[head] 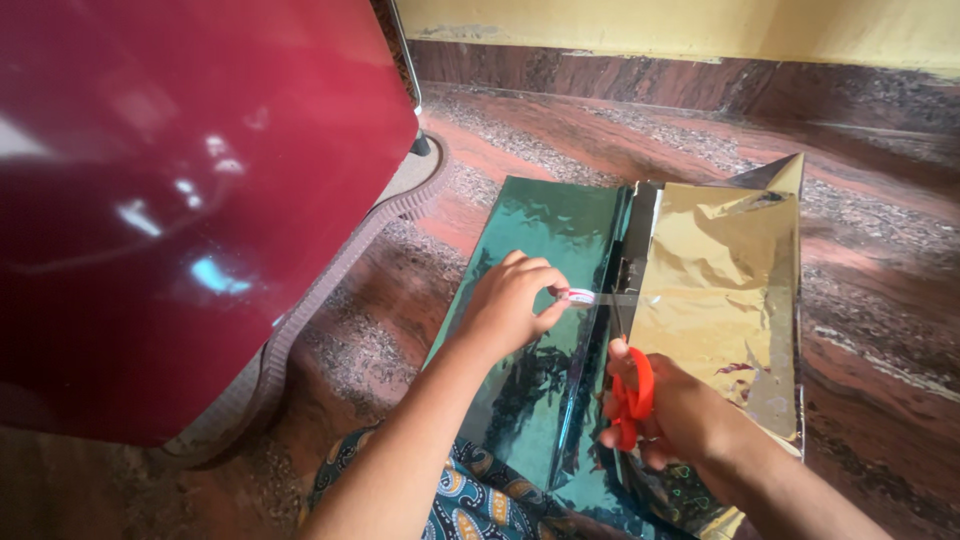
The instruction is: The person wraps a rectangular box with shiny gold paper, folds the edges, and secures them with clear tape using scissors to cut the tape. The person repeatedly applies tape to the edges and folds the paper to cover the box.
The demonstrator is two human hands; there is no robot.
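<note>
Left hand (pixel 508 300) is closed in a pinch on a small roll of clear adhesive tape (pixel 578 296); a strip of tape is drawn out from it to the right, across the seam. Right hand (pixel 672 410) is closed through the handles of a pair of orange plastic-handled scissors (pixel 632 398); blades are pointed up toward the tape strip, and whether they touch it cannot be told.

Tape strip is stretched over the join between a shiny green metallic wrapping sheet (pixel 545 300) and a crinkled gold metallic foil sheet (pixel 725 280). Green sheet is laid on the left, gold sheet on the right, edges meeting along a dark central fold. Both sheets are spread flat on the floor, directly ahead of the person; near ends are lapped over a blue paisley-patterned cloth (pixel 470 500) at the bottom edge.

Surface: polished reddish-brown stone floor (pixel 880 300) with grey speckled veining, glossy, light reflected on it. A matching dark stone skirting is run along the far edge, with a yellow painted wall (pixel 700 25) above it.

Upper left is filled by a large glossy maroon rounded body (pixel 180 200), set on a beige ribbed mat (pixel 330 290). A thin metal leg is seen behind it near the wall.
</note>
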